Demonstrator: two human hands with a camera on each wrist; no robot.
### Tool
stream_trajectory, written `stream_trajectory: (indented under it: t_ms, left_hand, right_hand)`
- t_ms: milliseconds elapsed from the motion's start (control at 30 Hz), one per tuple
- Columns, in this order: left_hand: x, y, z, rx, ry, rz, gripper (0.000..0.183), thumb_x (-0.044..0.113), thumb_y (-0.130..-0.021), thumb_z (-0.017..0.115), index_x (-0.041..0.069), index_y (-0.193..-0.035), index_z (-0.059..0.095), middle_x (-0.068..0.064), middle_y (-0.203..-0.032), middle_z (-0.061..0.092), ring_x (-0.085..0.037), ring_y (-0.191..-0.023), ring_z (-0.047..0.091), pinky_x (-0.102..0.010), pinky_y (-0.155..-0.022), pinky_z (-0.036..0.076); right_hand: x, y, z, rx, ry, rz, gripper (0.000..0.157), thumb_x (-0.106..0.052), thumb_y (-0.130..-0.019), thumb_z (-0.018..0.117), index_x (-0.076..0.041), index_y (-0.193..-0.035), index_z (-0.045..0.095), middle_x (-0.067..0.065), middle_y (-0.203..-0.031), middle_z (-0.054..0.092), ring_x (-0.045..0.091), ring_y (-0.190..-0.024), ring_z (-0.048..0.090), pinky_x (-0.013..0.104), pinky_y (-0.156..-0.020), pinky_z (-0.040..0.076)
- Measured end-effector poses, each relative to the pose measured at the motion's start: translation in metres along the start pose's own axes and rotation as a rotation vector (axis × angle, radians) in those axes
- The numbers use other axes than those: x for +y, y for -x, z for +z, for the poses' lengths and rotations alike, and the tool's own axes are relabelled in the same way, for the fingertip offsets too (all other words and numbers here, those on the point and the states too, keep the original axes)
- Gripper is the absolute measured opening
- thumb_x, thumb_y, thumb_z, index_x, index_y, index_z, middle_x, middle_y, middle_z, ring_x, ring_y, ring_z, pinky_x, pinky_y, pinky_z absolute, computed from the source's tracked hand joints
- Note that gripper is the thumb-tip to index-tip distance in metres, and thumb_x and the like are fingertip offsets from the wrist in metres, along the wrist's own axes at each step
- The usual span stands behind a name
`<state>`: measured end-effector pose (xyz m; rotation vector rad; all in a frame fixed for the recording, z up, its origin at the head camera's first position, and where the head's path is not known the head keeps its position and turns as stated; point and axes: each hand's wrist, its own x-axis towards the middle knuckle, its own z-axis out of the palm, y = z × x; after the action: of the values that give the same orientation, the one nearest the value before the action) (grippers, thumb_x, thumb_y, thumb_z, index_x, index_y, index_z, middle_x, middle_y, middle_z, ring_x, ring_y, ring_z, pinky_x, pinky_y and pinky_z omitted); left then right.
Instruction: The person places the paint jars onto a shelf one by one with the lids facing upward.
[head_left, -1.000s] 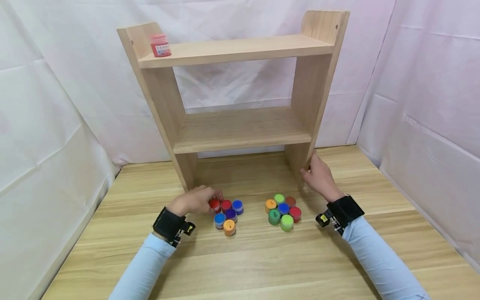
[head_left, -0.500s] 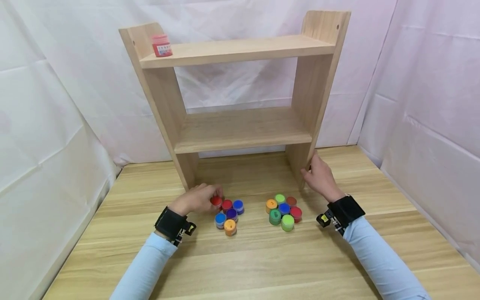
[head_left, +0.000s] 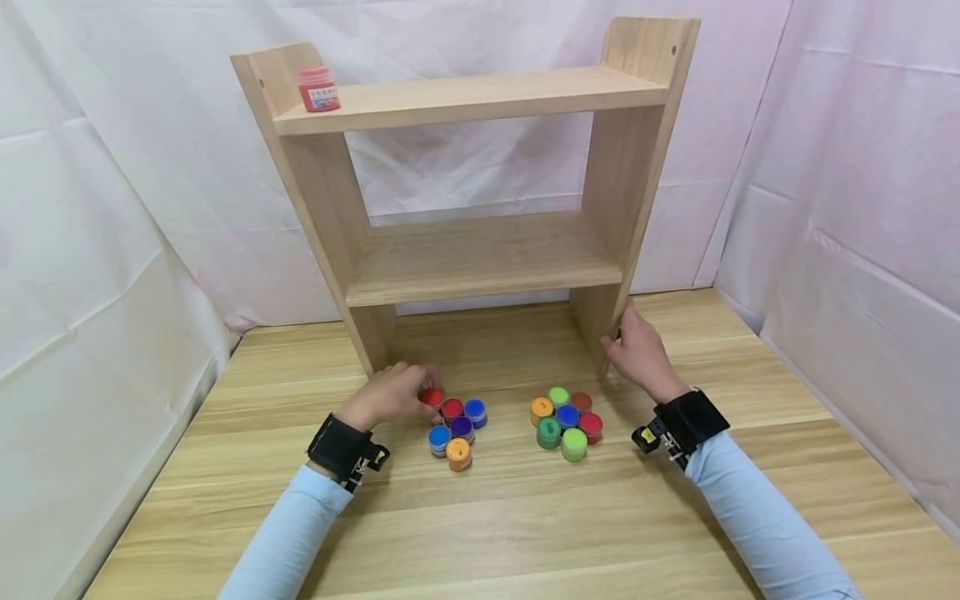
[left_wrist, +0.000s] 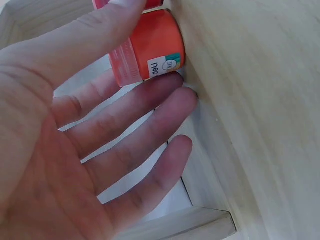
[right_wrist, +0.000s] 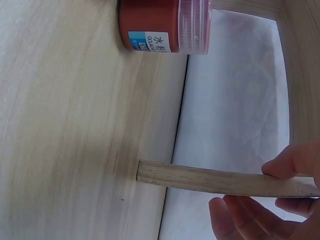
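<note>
At the shelf's lower left, my left hand (head_left: 392, 396) pinches an orange-red paint jar (left_wrist: 157, 45) between thumb and fingertips. In the left wrist view the other fingers (left_wrist: 135, 122) spread loosely beneath that jar, which stands on the table. A red jar (head_left: 452, 409) sits right beside it, with blue, purple and orange jars in the same cluster. My right hand (head_left: 643, 354) grips the front edge of the wooden shelf's right side panel (right_wrist: 210, 181), thumb on one face and fingers on the other. A brown-red paint jar (right_wrist: 150, 25) appears near it in the right wrist view.
The two-board wooden shelf (head_left: 480, 258) stands at the back of the table (head_left: 510, 517). A pink-red jar (head_left: 318, 89) is on its top board at the left. A second cluster, with a green jar (head_left: 573, 444), lies right of centre. White cloth (head_left: 97, 208) surrounds the table.
My left hand has shifted the orange-red jar slightly back toward the shelf, away from the neighbouring jars. My right hand stays on the side panel.
</note>
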<state>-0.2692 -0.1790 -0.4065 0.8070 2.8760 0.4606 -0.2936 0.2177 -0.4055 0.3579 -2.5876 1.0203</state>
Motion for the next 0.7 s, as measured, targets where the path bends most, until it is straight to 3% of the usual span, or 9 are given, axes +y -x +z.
stream_trajectory:
  t_ms: [367,700]
  left_hand:
    - [-0.0015,0.0004,-0.0001,0.004,-0.004,0.032,0.031,0.032,-0.076,0.078,0.019,-0.099,0.062,0.008,-0.069,0.057,-0.009,-0.060,0.050,-0.026,-0.054,0.039]
    - [-0.0005,0.0009,-0.0040,0.030,0.059,0.090,0.031,0.027,-0.081,0.074,0.015,-0.108,0.064,0.009,-0.082,0.062,-0.009,-0.067,0.056,-0.025,-0.057,0.045]
  right_hand:
    - [0.0020,0.0002,0.0012,0.002,0.003,-0.015,0.072,-0.004,-0.088,0.058,-0.001,-0.148,0.019,0.028,-0.136,0.041,0.040,-0.112,0.050,0.048,-0.073,0.050]
    - [0.0019,0.0004,0.0012,0.004,-0.008,-0.021,0.073,-0.003,-0.088,0.058,-0.001,-0.149,0.018,0.027,-0.137,0.040,0.040,-0.113,0.050,0.048,-0.073,0.050]
